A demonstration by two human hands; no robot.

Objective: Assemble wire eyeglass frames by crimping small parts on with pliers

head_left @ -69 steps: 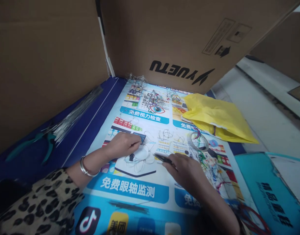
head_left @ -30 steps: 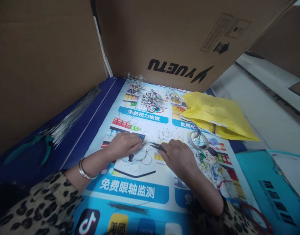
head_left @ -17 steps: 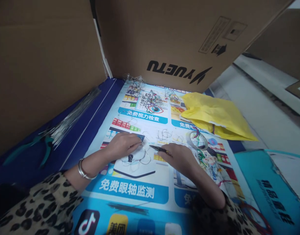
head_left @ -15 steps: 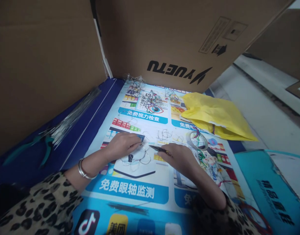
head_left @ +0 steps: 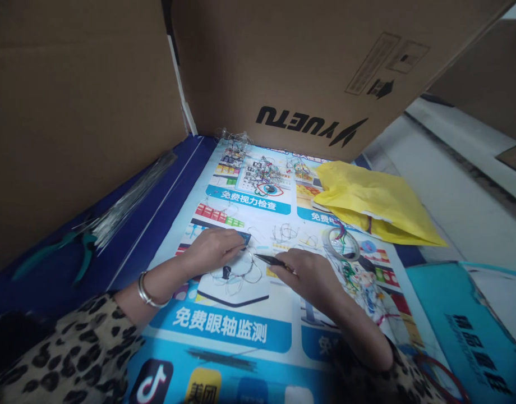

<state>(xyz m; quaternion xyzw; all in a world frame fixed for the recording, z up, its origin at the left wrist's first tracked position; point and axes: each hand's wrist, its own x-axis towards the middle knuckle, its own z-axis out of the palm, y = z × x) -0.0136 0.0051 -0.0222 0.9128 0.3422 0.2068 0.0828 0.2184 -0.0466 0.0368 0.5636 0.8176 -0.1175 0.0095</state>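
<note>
My left hand (head_left: 219, 248) has its fingertips pinched on a thin wire, part of a loose wire piece bent into several petal-like loops (head_left: 241, 274) over the printed sheet. My right hand (head_left: 311, 275) is closed around a small pair of pliers (head_left: 271, 260) with dark, narrow jaws. Those jaws point left at the wire, just right of my left fingertips. Whether they grip the wire is too fine to tell. Beyond the hands lie more thin bent wires (head_left: 284, 231).
Left lie teal-handled pliers (head_left: 87, 252) and a bundle of straight wires (head_left: 129, 196). Tangled coloured wire pieces (head_left: 264, 174) sit farther back, before a cardboard wall (head_left: 224, 67). To the right are a tape roll (head_left: 342, 245), a yellow bag (head_left: 376, 202) and a teal box flap (head_left: 443, 303).
The pliers in my right hand have shifted slightly left and down toward the wire loops. My left hand keeps its pinch in nearly the same place. The whole view has shifted a little.
</note>
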